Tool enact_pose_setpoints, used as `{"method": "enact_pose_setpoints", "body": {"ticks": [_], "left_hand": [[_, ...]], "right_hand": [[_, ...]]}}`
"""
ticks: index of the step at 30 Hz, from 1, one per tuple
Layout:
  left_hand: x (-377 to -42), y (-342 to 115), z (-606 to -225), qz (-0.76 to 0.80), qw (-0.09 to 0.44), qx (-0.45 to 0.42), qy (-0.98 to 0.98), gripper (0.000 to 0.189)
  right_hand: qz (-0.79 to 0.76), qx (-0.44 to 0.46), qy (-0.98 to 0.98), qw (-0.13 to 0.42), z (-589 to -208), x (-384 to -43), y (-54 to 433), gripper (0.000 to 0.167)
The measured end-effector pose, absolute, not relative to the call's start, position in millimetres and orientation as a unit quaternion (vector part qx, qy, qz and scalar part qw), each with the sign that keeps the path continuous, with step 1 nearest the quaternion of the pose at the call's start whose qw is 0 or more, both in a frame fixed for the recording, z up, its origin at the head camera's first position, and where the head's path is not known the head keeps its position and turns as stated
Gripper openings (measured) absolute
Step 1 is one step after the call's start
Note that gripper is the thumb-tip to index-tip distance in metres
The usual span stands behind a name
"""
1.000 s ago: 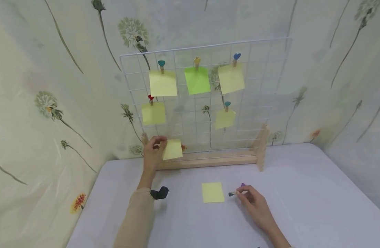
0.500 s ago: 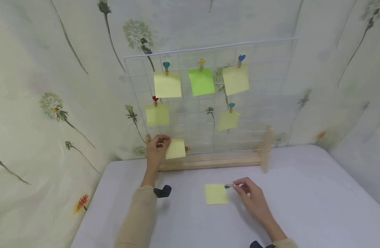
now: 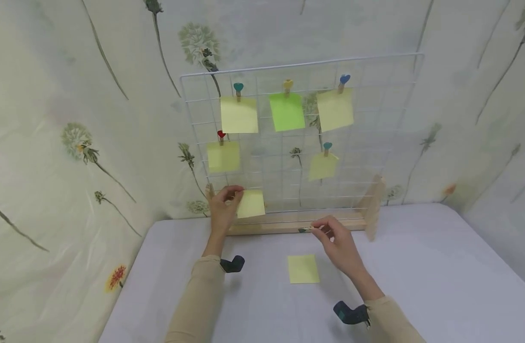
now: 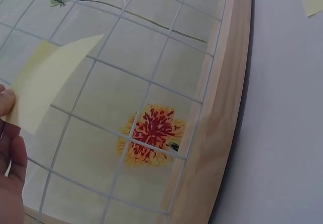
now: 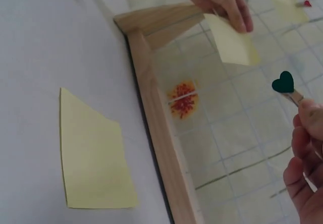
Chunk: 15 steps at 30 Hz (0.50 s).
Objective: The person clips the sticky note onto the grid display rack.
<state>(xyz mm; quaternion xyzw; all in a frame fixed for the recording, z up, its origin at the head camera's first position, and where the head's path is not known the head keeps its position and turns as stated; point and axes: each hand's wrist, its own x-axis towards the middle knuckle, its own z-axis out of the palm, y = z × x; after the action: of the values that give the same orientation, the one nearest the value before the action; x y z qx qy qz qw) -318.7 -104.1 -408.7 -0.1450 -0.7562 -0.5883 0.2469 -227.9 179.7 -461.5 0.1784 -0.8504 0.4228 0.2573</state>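
Observation:
My left hand pinches a yellow sticky note by its left edge, at the lower left of the white wire grid. In the left wrist view the note bends away from the fingers. My right hand holds a small wooden clothespin between thumb and fingers, in front of the grid's wooden base. A dark green heart decorates the clothespin, as the right wrist view shows. On the table below lies a pad of yellow sticky notes.
Heart-topped clothespins hold several notes on the grid, among them a green note in the top row and a yellow note at the left. A wooden foot supports the grid's right end. Behind hangs a flower-patterned cloth.
My right hand has moved up and forward from beside the pad to the grid's base, carrying the clothespin. My left hand keeps the note at the grid's lower left. The view shifted slightly.

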Motion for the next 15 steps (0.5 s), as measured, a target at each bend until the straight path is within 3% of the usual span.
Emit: {"method": "enact_pose_setpoints", "body": {"ticks": [6,15], "left_hand": [[-320,-106,-406,-0.584,0.255,-0.152,-0.755,0.013],[-324,-105,-412,-0.582,0.256,-0.142,-0.759,0.012]], "right_hand": [[0.421,0.205,-0.847,0.251,-449,-239,167,0.015],[0.533,0.233,-0.798,0.156,-446,-250,152,0.015]]}}
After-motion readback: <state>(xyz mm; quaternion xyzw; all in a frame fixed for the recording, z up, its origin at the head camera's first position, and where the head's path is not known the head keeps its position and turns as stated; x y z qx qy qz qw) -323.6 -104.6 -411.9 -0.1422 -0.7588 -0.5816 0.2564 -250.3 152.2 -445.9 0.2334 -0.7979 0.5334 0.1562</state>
